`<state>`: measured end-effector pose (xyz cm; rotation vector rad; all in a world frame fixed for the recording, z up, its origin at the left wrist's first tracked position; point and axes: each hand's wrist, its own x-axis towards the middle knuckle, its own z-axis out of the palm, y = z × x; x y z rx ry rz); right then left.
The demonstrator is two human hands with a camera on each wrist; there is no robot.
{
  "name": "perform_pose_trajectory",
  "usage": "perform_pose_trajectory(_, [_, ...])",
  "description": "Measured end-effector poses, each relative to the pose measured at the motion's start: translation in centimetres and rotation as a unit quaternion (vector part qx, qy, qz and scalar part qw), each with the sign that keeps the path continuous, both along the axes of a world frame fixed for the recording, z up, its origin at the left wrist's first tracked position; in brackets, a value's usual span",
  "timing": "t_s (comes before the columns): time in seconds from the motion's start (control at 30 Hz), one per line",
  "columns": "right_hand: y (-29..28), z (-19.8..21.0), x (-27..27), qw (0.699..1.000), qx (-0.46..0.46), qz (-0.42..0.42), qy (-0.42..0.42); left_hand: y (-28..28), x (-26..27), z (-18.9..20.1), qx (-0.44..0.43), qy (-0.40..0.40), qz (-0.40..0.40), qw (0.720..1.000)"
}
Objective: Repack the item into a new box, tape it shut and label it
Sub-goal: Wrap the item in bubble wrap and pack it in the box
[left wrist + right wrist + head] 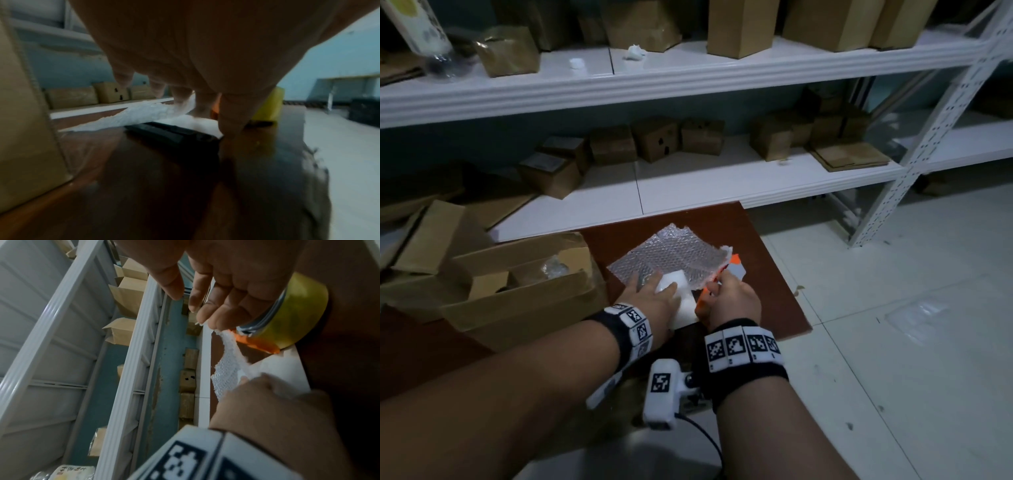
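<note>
No brand or label can be read anywhere; the only markings are black-and-white coded squares on both wristbands.

At far left an open cardboard box (517, 291) sits on the dark brown tabletop (767, 274), with smaller cartons and clear wrap inside it. Just right of it the left hand (654, 296) lies flat, fingers straight and spread, pressing down on a white block (683, 308); the left wrist view shows the fingertips (230, 128) on the white surface, with a black flat object (174, 133) under or beside its near edge, which of the two I cannot tell. The block rests on a sheet of bubble wrap (671, 255), crumpled and ragged at its edges, spread across the middle of the tabletop.

Right of the block the right hand (732, 298) has its grip closed in a pinch on the torn right edge of the bubble wrap, lifting it. Behind that hand lies a roll of yellowish clear tape (298, 311) in an orange dispenser (257, 344), touching the wrap's edge.

White metal shelves (688, 82) behind carry many brown cartons.
</note>
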<state>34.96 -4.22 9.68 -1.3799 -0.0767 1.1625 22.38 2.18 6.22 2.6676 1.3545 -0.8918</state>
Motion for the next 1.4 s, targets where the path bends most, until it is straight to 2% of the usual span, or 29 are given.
perform_pose_trajectory(0.07, [0.3,-0.4,-0.4,1.000,-0.002,-0.008,0.009,0.6,-0.5,1.3,0.036,-0.105,0.040,0.993])
perform_pose_trajectory(0.13, [0.5,-0.2,-0.5,1.000,-0.004,-0.001,0.006,0.9,-1.4,3.4,0.076,-0.274,0.090,0.955])
perform_pose_trajectory(0.2, [0.6,0.0,-0.7,1.000,-0.005,0.006,0.022,0.3,-2.5,6.0,0.099,-0.419,0.132,0.893])
perform_pose_trajectory(0.27, [0.5,0.5,-1.4,0.997,0.007,0.027,0.078,-1.5,-3.4,8.7,0.101,-0.534,0.163,0.824])
perform_pose_trajectory(0.33, [0.2,1.1,-2.4,0.988,0.032,0.074,0.133,-3.8,-4.1,11.1,0.063,-0.641,0.180,0.744])
perform_pose_trajectory(0.4, [-0.2,1.7,-3.7,0.976,0.076,0.115,0.170,-5.8,-5.1,12.4,0.018,-0.710,0.194,0.677])
perform_pose_trajectory(0.47, [-0.9,2.2,-5.1,0.951,0.154,0.151,0.222,-7.3,-6.7,12.7,-0.021,-0.736,0.235,0.634])
perform_pose_trajectory(0.53, [-1.7,2.8,-6.4,0.903,0.248,0.186,0.299,-8.6,-8.2,12.3,-0.096,-0.761,0.296,0.570])
perform_pose_trajectory(0.57, [-2.1,3.2,-7.1,0.878,0.278,0.208,0.329,-9.1,-8.9,12.0,-0.113,-0.763,0.323,0.548])
perform_pose_trajectory(0.6, [-2.4,3.3,-7.5,0.863,0.290,0.233,0.343,-9.6,-9.6,11.6,-0.103,-0.757,0.340,0.548])
perform_pose_trajectory(0.63, [-2.6,3.4,-8.0,0.854,0.294,0.260,0.341,-10.1,-10.4,11.4,-0.080,-0.744,0.345,0.567])
perform_pose_trajectory(0.7, [-3.0,3.5,-8.9,0.854,0.287,0.304,0.310,-11.2,-11.9,11.2,-0.038,-0.703,0.336,0.626])
perform_pose_trajectory(0.73, [-3.3,3.6,-9.3,0.856,0.275,0.318,0.300,-11.7,-12.5,11.2,-0.031,-0.687,0.332,0.646])
perform_pose_trajectory(0.83, [-4.2,3.3,-10.4,0.867,0.251,0.334,0.272,-13.0,-14.0,11.3,-0.032,-0.674,0.314,0.668])
perform_pose_trajectory(0.9, [-4.7,3.6,-11.0,0.869,0.238,0.347,0.262,-13.5,-14.9,11.2,-0.016,-0.646,0.295,0.704])
perform_pose_trajectory(0.97, [-4.6,4.1,-11.6,0.867,0.190,0.363,0.285,-13.8,-15.7,10.9,-0.010,-0.640,0.286,0.713])
perform_pose_trajectory(1.03, [-4.3,4.1,-12.0,0.862,0.158,0.375,0.302,-13.7,-16.4,10.8,0.015,-0.652,0.304,0.694])
perform_pose_trajectory(1.07, [-4.1,3.8,-12.0,0.866,0.155,0.376,0.291,-13.5,-16.7,10.9,0.028,-0.671,0.324,0.666])
perform_pose_trajectory(1.13, [-3.7,2.8,-12.2,0.883,0.140,0.387,0.227,-13.0,-17.2,11.5,0.008,-0.718,0.357,0.597])
perform_pose_trajectory(1.2, [-3.4,1.8,-12.2,0.894,0.116,0.411,0.136,-12.3,-17.4,11.9,-0.082,-0.755,0.375,0.531])
perform_pose_trajectory(1.27, [-3.4,1.5,-12.3,0.891,0.112,0.433,0.078,-11.7,-17.6,12.0,-0.172,-0.769,0.405,0.464])
perform_pose_trajectory(1.3, [-3.7,1.8,-12.5,0.885,0.121,0.446,0.060,-11.5,-17.7,12.0,-0.188,-0.767,0.419,0.448])
perform_pose_trajectory(1.33, [-3.8,1.9,-12.5,0.878,0.131,0.457,0.050,-11.4,-17.7,12.2,-0.188,-0.759,0.432,0.449])
perform_pose_trajectory(1.4, [-4.2,2.5,-12.4,0.866,0.160,0.471,0.041,-11.2,-18.1,12.1,-0.146,-0.748,0.436,0.479])
